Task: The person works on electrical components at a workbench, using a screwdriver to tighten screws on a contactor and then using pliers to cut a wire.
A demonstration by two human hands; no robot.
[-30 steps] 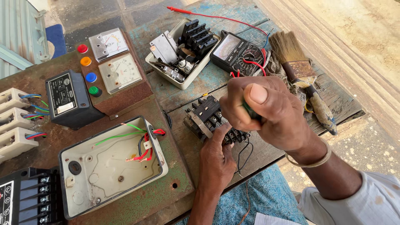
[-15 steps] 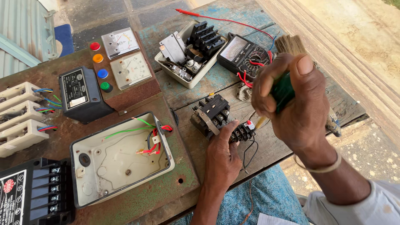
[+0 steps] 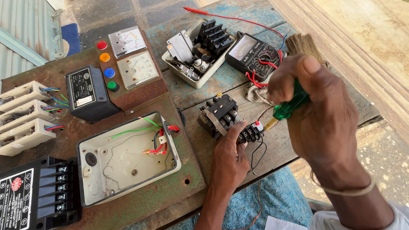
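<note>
Weathered plank table (image 3: pixel 238 81) with flaking blue paint, outdoors on bare ground. The left hand (image 3: pixel 230 155) pins a black contactor (image 3: pixel 226 117) at the table's middle, fingers pressed on it. The right hand (image 3: pixel 319 115) is fisted around a green-handled screwdriver (image 3: pixel 286 108), beside a rusty panel (image 3: pixel 140 200).

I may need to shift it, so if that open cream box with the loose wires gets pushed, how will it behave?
The cream box sits flat and shallow on the rusty panel, so it would probably slide, not tip. Its red and green wires look floppy and may snag.
</note>
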